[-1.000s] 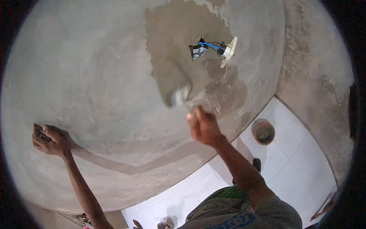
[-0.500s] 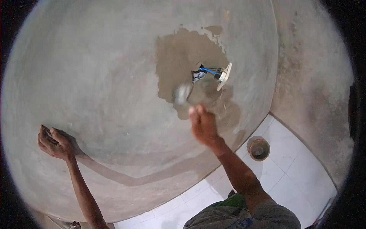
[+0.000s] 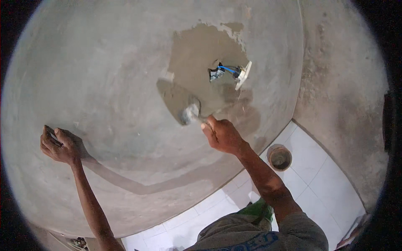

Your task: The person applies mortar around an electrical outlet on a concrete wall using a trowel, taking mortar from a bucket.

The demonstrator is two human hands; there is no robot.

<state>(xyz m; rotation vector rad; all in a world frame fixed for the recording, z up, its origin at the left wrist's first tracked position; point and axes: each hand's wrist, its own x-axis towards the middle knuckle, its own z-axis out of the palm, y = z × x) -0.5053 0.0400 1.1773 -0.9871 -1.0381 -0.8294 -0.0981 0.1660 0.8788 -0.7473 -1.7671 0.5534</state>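
My right hand [image 3: 222, 134] is closed round the handle of a trowel [image 3: 172, 99]. The trowel's blade lies against the wall [image 3: 117, 83] at the lower left edge of a damp, darker mortar patch [image 3: 194, 52]. A whitish, blurred part shows near the handle end of the blade. My left hand [image 3: 60, 144] rests on the wall far to the left, fingers loosely curled, thumb apart, nothing visible in it. Within the patch is a rough-edged wall box opening [image 3: 216, 74]. From it a white electrical fitting [image 3: 243, 75] hangs out on blue and black wires.
A round bucket [image 3: 279, 157] with grey material inside stands on the white tiled floor [image 3: 322, 184] to the right. Another bare wall [image 3: 343, 83] meets this one at the right corner. Some small items [image 3: 78, 242] lie at the lower left.
The trowel and my right hand have shifted; the blade now lies further left, over the patch's left edge. My left hand stays on the wall. The whole view has shifted slightly.
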